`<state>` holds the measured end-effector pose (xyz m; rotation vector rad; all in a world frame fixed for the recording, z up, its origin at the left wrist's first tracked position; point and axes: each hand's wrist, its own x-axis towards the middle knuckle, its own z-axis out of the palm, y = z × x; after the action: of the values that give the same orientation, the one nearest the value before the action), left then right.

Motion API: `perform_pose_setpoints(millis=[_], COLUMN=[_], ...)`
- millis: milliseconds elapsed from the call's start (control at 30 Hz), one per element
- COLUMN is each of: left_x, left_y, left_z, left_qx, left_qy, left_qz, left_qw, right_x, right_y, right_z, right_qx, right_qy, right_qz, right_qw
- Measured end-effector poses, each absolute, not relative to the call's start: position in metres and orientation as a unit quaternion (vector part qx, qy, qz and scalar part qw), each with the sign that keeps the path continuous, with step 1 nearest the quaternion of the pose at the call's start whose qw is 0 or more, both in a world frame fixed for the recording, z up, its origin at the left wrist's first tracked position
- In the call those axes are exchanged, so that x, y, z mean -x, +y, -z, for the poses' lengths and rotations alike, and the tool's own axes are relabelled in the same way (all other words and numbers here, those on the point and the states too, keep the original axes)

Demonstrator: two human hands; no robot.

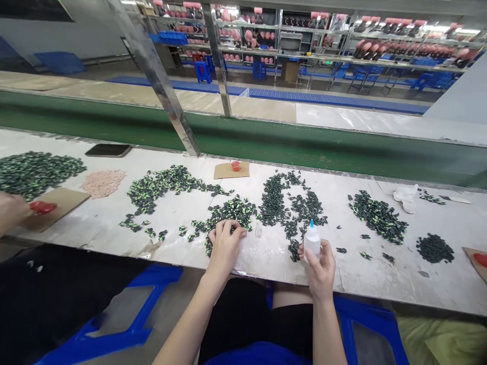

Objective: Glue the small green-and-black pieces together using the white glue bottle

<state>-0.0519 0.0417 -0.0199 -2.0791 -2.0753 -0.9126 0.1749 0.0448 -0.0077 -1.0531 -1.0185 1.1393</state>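
Observation:
My right hand (pixel 321 266) is wrapped around a white squeeze bottle (pixel 312 242) with a blue nozzle, held upright with its tip pointing up. Just behind the bottle lies a heap of plain small dark pieces (pixel 273 203). My left hand (pixel 225 246) rests at the near edge of a pile of small dark pieces with bright green marks (pixel 234 209). Its fingers are bent and drawn together among the pieces; whatever they pinch is hidden. A scrap of clear material (pixel 258 230) lies between the two hands.
A cardboard piece (pixel 221 171) holds a small red-filled cup (pixel 235 166) at the back. More dark pieces (pixel 376 218) lie right. Another person's hand (pixel 11 212) is at far left, near pink pieces (pixel 102 183). A metal post (pixel 167 96) rises at the table's back edge.

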Motion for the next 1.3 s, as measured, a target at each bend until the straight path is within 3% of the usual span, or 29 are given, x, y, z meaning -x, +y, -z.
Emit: perform_pose_setpoints(millis=[267,433,567,833,1300], left_x=[0.004,0.004,0.011,0.01,0.009], left_y=[0.029,0.026,0.022,0.022,0.024], left_z=[0.017,0.023,0.027,0.031,0.028], left_qx=[0.752,0.713,0.717,0.686,0.671], left_qy=[-0.568,-0.601,-0.577,-0.583,-0.586], left_qz=[0.296,0.339,0.353,0.388,0.403], left_qw=[-0.157,-0.126,-0.169,-0.199,-0.209], right_x=[-0.178,-0.167,-0.161,-0.159,-0.157], right_y=[0.047,0.032,0.023,0.026,0.029], right_z=[0.017,0.018,0.018,0.014,0.014], right_qx=[0.495,0.577,0.602,0.606,0.607], right_qy=[-0.331,-0.404,-0.448,-0.519,-0.544], right_qz=[-0.402,-0.3,-0.222,-0.223,-0.233], right_qw=[0.695,0.643,0.623,0.56,0.53])
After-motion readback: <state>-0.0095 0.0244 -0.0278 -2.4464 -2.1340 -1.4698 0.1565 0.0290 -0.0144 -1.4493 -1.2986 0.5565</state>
